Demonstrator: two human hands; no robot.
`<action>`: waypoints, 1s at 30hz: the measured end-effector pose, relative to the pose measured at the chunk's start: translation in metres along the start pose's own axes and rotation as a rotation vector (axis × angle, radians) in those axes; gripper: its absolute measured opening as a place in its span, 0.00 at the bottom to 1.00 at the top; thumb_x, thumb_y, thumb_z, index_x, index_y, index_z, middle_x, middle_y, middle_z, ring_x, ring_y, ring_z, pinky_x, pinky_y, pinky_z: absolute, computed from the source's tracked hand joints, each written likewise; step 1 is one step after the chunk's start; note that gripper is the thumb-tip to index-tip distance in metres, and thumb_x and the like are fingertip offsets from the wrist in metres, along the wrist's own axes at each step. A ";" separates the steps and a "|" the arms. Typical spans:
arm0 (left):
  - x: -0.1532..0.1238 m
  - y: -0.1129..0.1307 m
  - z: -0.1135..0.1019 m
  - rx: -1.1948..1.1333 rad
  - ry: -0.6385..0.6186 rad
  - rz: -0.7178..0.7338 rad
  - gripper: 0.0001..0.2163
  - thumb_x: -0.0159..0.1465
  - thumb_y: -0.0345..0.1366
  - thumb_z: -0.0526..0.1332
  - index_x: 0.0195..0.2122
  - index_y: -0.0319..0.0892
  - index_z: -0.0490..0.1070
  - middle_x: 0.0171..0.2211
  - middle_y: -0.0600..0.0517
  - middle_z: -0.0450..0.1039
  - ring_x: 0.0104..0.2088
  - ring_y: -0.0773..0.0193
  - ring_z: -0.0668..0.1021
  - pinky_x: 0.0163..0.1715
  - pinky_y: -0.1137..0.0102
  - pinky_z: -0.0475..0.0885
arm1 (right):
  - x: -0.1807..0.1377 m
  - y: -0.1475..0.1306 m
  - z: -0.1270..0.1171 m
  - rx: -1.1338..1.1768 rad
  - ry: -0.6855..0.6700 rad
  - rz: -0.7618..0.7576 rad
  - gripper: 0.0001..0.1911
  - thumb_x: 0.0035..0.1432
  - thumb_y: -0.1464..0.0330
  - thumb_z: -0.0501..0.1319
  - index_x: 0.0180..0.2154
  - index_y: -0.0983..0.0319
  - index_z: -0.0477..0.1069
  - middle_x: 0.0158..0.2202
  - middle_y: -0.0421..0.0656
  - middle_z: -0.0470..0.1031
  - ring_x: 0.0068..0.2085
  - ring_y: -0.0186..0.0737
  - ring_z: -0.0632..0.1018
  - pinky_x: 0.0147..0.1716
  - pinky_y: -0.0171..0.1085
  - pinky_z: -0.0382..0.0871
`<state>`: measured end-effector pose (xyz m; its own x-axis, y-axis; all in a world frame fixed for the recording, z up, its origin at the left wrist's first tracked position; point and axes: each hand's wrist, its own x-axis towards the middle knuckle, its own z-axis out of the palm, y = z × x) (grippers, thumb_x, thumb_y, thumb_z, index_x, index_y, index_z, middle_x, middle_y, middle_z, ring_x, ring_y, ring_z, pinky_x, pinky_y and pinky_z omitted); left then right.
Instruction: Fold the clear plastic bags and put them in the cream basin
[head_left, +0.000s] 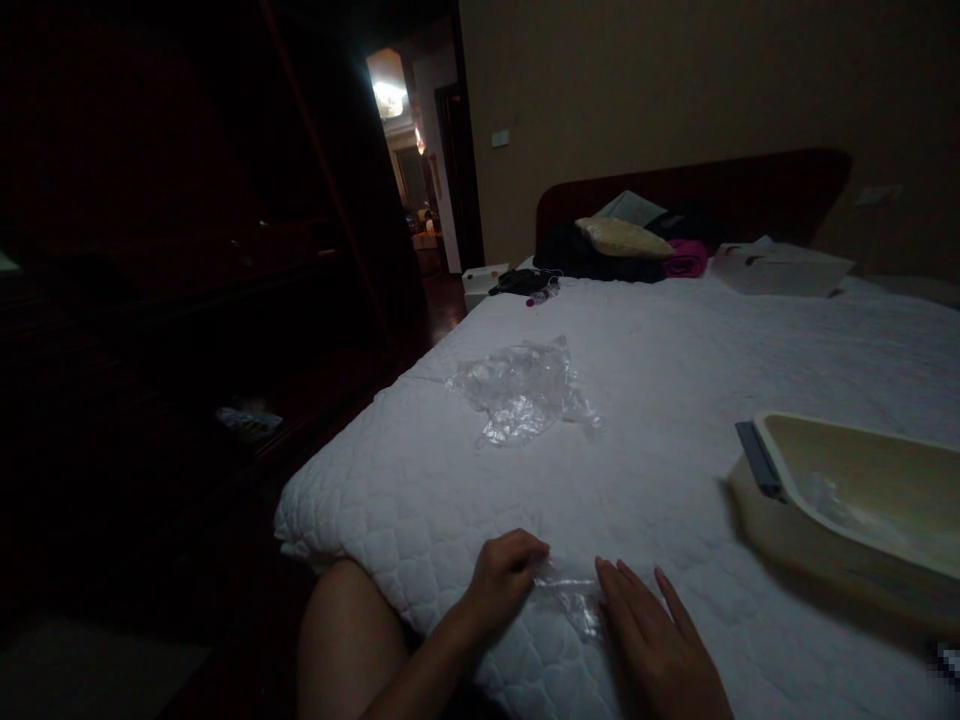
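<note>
Near the front edge of the bed lies a small clear plastic bag (574, 598), between my two hands. My left hand (506, 572) pinches its left end, fingers curled together. Flat on its right end rests my right hand (651, 630), with the fingers stretched out and somewhat apart. Farther up the white quilted cover (420, 470) is a larger crumpled clear plastic bag (521, 385), touched by neither hand.
To the right stands a cream plastic bin (795, 520) with a grey handle and some clear plastic inside. Clothes, a yellowish pillow (624, 240) and a white box (780, 268) lie by the headboard (795, 180). Dark cabinets fill the left side.
</note>
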<state>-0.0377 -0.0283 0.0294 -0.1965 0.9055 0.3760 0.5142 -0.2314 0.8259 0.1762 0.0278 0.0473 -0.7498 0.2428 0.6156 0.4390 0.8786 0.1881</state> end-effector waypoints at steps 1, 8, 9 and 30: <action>-0.001 -0.001 0.000 0.021 0.009 0.015 0.10 0.55 0.27 0.56 0.35 0.41 0.75 0.29 0.50 0.74 0.30 0.65 0.75 0.32 0.72 0.69 | -0.004 -0.002 -0.001 -0.011 0.004 -0.019 0.26 0.54 0.79 0.44 0.55 0.65 0.61 0.49 0.48 0.73 0.49 0.41 0.72 0.56 0.46 0.53; -0.006 -0.004 -0.003 0.049 -0.026 0.184 0.11 0.56 0.27 0.56 0.38 0.40 0.74 0.33 0.48 0.74 0.34 0.64 0.75 0.35 0.71 0.70 | -0.028 -0.028 0.008 -0.035 0.048 -0.009 0.17 0.58 0.68 0.51 0.46 0.67 0.70 0.46 0.56 0.73 0.47 0.48 0.74 0.42 0.41 0.69; -0.007 -0.002 -0.003 0.067 -0.034 0.198 0.10 0.57 0.28 0.56 0.39 0.40 0.73 0.34 0.48 0.74 0.34 0.64 0.75 0.35 0.71 0.70 | -0.030 -0.030 0.010 -0.043 0.048 -0.020 0.16 0.58 0.68 0.52 0.45 0.67 0.70 0.46 0.56 0.73 0.47 0.49 0.74 0.41 0.41 0.69; -0.049 0.042 -0.001 1.023 -0.291 0.479 0.23 0.66 0.39 0.49 0.59 0.32 0.53 0.61 0.42 0.52 0.61 0.54 0.54 0.57 0.59 0.58 | -0.042 -0.031 0.021 0.028 0.039 0.031 0.19 0.59 0.64 0.51 0.48 0.65 0.68 0.47 0.52 0.73 0.48 0.46 0.74 0.42 0.40 0.69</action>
<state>-0.0073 -0.0826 0.0467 0.3308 0.8813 0.3375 0.9432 -0.2972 -0.1484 0.1842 -0.0011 -0.0004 -0.7161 0.2542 0.6500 0.4470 0.8823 0.1473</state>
